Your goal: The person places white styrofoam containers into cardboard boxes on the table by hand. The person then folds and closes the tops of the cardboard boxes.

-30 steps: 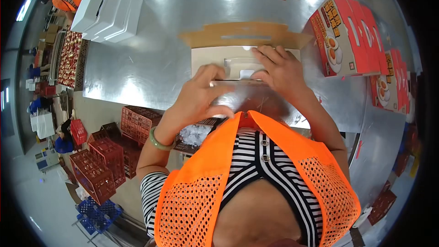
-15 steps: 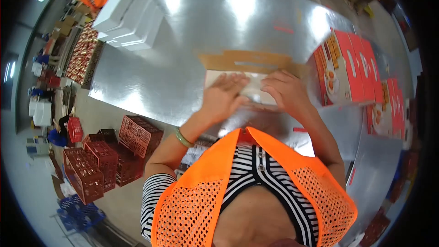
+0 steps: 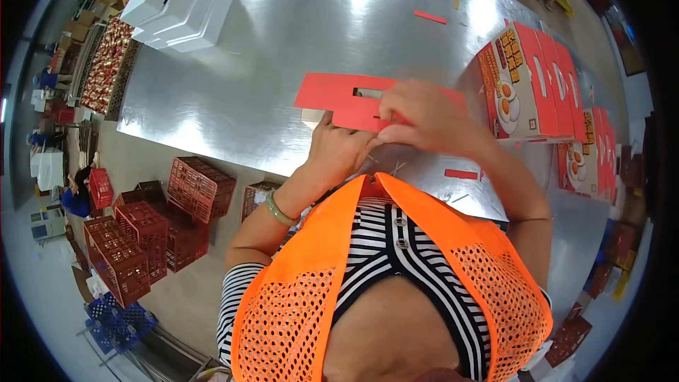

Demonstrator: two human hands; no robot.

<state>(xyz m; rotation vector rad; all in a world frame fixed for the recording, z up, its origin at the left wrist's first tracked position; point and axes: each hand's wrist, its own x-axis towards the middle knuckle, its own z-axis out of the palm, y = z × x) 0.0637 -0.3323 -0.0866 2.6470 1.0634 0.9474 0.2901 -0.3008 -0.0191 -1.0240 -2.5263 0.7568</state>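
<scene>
A carton with a red top flap (image 3: 322, 93) lies in front of me on the metal table. A handle slot is cut in the flap, and a pale side shows at its left end. My left hand (image 3: 338, 147) is closed against the carton's near edge, its fingertips at the red flap. Slightly blurred, my right hand (image 3: 428, 122) lies over the flap's right part with curled fingers pinching at its near edge. The two thumbs almost meet at the front. My hands cover part of the carton's front side.
Printed red cartons (image 3: 541, 85) stand upright at the right, with more cartons (image 3: 590, 159) beyond them. White boxes (image 3: 180, 7) are stacked at the table's far left. Red strips (image 3: 461, 174) lie on the metal table (image 3: 269, 99). Red crates (image 3: 141, 240) sit on the floor at left.
The carton showed its brown raised flap and pale interior, with both hands over it; now the red flap is folded over the top. My right hand has moved left onto it.
</scene>
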